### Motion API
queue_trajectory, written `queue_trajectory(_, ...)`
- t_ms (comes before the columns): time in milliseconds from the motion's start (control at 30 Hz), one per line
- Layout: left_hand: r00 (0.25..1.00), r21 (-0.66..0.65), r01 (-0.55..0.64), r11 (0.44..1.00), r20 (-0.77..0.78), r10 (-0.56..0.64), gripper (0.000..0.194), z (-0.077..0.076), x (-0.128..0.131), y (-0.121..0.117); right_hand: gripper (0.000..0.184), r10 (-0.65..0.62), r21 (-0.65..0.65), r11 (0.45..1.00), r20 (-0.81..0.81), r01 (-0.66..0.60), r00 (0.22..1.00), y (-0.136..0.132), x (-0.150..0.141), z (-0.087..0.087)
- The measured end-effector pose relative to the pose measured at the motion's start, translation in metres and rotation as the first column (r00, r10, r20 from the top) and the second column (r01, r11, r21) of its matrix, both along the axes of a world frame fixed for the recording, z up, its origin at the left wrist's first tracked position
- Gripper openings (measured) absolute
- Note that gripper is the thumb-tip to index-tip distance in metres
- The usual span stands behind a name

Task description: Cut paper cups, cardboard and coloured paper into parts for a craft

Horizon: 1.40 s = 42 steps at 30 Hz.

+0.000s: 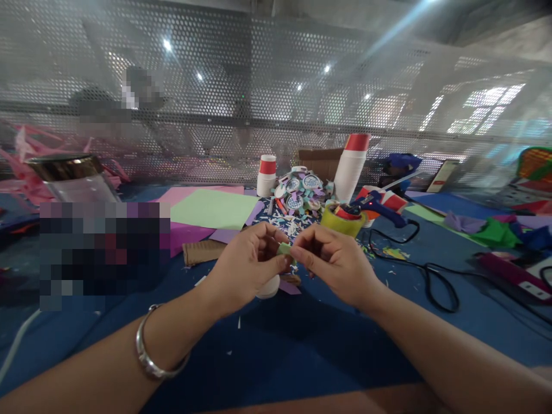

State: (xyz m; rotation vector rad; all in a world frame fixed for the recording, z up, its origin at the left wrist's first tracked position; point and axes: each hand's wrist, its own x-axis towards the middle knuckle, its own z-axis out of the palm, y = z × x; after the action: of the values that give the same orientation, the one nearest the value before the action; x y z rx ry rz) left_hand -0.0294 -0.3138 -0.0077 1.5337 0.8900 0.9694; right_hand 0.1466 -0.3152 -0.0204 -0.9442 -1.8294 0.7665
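Between my two hands is a small piece of light green paper (pixel 284 248), pinched at the fingertips. My left hand (pixel 248 261), with a silver bangle on its wrist, has thumb and fingers closed on the paper's left side. My right hand (pixel 332 261) pinches its right edge. Below and behind the fingers a white paper cup (pixel 268 287) shows only in part. Purple and brown scraps (pixel 290 286) lie beside that cup. Just beyond my right hand stands a yellow tape roll (pixel 342 221) with things inside it.
A blue glue gun (pixel 376 206) with a black cord (pixel 426 276) lies to the right. Stacked paper cups (pixel 350 172) and a heap of paper cutouts (pixel 302 190) stand behind. Green paper (pixel 213 208) and corrugated cardboard (pixel 202 253) lie left. A purple power strip (pixel 513 276) is far right.
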Motion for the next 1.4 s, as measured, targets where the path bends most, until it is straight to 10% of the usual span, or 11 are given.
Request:
queue_trajectory(133, 0.988, 0.179, -0.019, 0.984, -0.144, 0.045, 0.021, 0.003, -0.001, -0.007, 0.010, -0.018, 0.042, 0.999, 0.087, 0.015, 0.996, -0.001, -0.001, 0.001)
queue_trajectory(367, 0.999, -0.141, 0.025, 0.990, 0.027, -0.021, 0.036, 0.003, 0.001, -0.001, 0.014, -0.016, -0.005, 1.000, 0.055, 0.016, 0.998, -0.001, 0.001, 0.001)
queue_trajectory(1133, 0.998, -0.092, -0.037, 0.995, -0.063, 0.031, 0.019, 0.008, -0.006, 0.009, 0.018, -0.049, -0.073, 0.996, 0.098, 0.056, 0.994, 0.010, 0.018, 0.012)
queue_trajectory(1400, 0.999, -0.138, -0.037, 0.990, -0.008, 0.037, 0.014, 0.012, -0.009, 0.013, 0.017, -0.169, 0.002, 0.982, 0.427, 0.186, 0.888, 0.002, 0.064, 0.028)
